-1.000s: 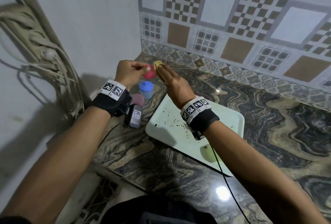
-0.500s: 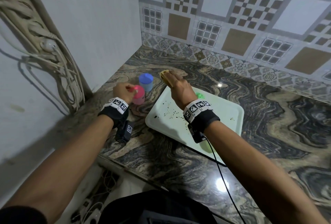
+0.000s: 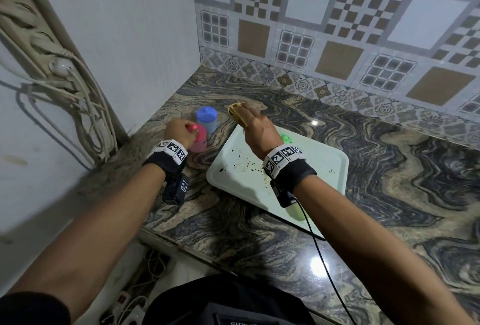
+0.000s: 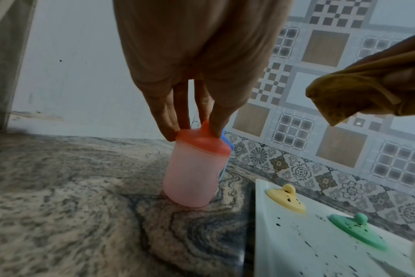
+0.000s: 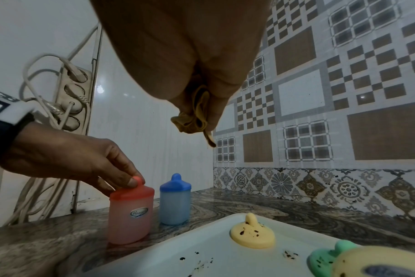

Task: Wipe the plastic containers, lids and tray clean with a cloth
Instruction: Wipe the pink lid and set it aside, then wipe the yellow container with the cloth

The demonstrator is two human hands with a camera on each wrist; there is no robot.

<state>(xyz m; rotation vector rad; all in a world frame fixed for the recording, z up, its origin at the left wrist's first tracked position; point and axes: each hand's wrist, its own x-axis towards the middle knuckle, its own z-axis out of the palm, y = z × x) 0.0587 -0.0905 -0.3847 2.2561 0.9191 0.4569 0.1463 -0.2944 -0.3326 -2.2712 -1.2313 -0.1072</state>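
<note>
A pink container (image 3: pixel 199 140) (image 4: pixel 194 172) (image 5: pixel 130 215) stands upright on the marble counter, left of the tray. My left hand (image 3: pixel 188 130) (image 4: pixel 194 129) pinches the knob of its red lid from above. A blue-lidded container (image 3: pixel 207 119) (image 5: pixel 175 202) stands just behind it. My right hand (image 3: pixel 246 119) grips a bunched yellow cloth (image 3: pixel 235 113) (image 4: pixel 358 93) (image 5: pixel 192 116) above the far left corner of the pale tray (image 3: pixel 311 176) (image 5: pixel 201 253). On the tray lie a yellow lid (image 4: pixel 287 199) (image 5: pixel 252 236) and a green lid (image 3: pixel 285 139) (image 5: pixel 325 256), both speckled dark.
A yellow container (image 3: pixel 294 211) (image 5: pixel 379 262) lies on the tray's near edge. Dark specks dot the tray. A power strip with tangled cables (image 3: pixel 52 65) hangs on the left wall. Tiled walls close the corner behind.
My left hand came down from in front of me with the red lid and now holds it on the pink container. The right hand with the cloth lowered and drew apart from the lid.
</note>
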